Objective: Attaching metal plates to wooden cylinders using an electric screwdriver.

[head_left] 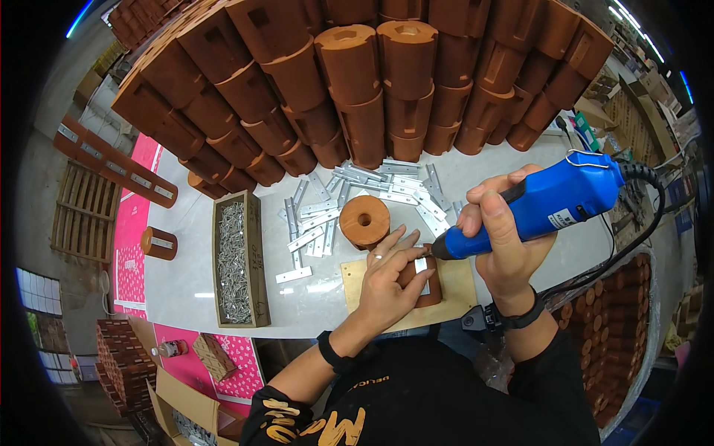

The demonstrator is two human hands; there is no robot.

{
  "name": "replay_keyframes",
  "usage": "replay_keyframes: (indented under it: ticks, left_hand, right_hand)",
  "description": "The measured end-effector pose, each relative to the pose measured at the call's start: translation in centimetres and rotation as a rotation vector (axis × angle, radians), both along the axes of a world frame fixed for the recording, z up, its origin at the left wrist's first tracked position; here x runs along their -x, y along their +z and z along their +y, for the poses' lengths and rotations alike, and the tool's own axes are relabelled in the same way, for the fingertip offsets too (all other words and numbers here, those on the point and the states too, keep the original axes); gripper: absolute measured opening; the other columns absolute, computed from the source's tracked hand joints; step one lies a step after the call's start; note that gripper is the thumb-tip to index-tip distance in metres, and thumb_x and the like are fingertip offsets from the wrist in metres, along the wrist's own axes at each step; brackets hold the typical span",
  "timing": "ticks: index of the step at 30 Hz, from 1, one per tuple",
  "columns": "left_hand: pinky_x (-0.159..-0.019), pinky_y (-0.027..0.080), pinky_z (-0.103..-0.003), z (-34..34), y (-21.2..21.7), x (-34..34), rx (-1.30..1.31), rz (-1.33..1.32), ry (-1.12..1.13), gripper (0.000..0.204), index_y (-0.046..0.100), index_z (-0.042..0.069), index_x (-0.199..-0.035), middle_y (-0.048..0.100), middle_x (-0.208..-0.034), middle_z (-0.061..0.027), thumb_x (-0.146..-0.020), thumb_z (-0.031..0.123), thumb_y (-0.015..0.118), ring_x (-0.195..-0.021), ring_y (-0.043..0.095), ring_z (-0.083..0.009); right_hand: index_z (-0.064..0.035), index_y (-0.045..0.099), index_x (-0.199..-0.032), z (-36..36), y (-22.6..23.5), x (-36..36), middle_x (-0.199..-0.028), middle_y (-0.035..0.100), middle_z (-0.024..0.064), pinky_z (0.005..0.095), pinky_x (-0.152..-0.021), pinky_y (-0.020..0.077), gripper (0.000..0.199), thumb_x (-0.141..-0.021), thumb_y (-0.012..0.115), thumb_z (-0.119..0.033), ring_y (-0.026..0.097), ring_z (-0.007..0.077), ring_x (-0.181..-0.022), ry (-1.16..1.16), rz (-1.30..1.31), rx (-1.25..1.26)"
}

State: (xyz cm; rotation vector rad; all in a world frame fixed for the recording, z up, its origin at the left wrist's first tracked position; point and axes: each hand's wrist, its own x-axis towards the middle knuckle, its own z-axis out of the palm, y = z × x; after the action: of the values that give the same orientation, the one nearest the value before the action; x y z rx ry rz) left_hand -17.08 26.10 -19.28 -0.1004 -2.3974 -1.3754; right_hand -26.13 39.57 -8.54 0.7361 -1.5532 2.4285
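Observation:
My right hand [513, 230] is wrapped round a blue electric screwdriver [565, 197], its dark nose pointing left and down. The nose meets the far end of a brown wooden cylinder [428, 294] lying on a pale board [355, 286]. My left hand [390, 276] grips that cylinder, with fingertips close to the screwdriver's nose. A silver metal strip [422, 266] lies along the cylinder's top, partly behind my fingers. The screwdriver's bit and any screw under it cannot be made out. Just beyond my left hand stands another brown cylinder [364, 221] with a hole in its top.
Tall stacks of brown cylinders [357, 89] line the table's far side. Loose metal strips [320, 219] lie before them. A wooden box of screws [236, 260] stands left. Farther left is a cylinder with a strip [158, 243]. A black cable [632, 253] hangs at right.

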Motion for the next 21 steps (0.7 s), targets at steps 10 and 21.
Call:
replay_keyframes:
  ticks: [10, 21]
  left_hand:
    - [-0.114, 0.039, -0.046, 0.13, -0.46, 0.2, -0.026, 0.017, 0.014, 0.035, 0.069, 0.003, -0.112, 0.06, -0.143, -0.0203, -0.079, 0.003, 0.082, -0.138, 0.05, -0.0373]
    - [-0.113, 0.039, -0.046, 0.26, -0.77, 0.42, -0.027, 0.023, 0.009, 0.035, 0.068, 0.003, -0.111, 0.059, -0.144, -0.0214, -0.079, 0.003, 0.082, -0.138, 0.051, -0.0376]
  right_hand:
    - [-0.0063, 0.047, -0.124, 0.06, -0.2, 0.19, -0.093, 0.068, 0.0145, 0.0336, -0.065, 0.0551, 0.033, -0.096, 0.063, -0.001, 0.062, 0.0153, -0.064, -0.003, -0.003, 0.0]
    - [-0.0058, 0.047, -0.122, 0.0, -0.13, 0.54, -0.094, 0.068, 0.0139, 0.0325, -0.065, 0.0554, 0.031, -0.096, 0.063, -0.001, 0.062, 0.0152, -0.065, -0.006, -0.063, -0.028]
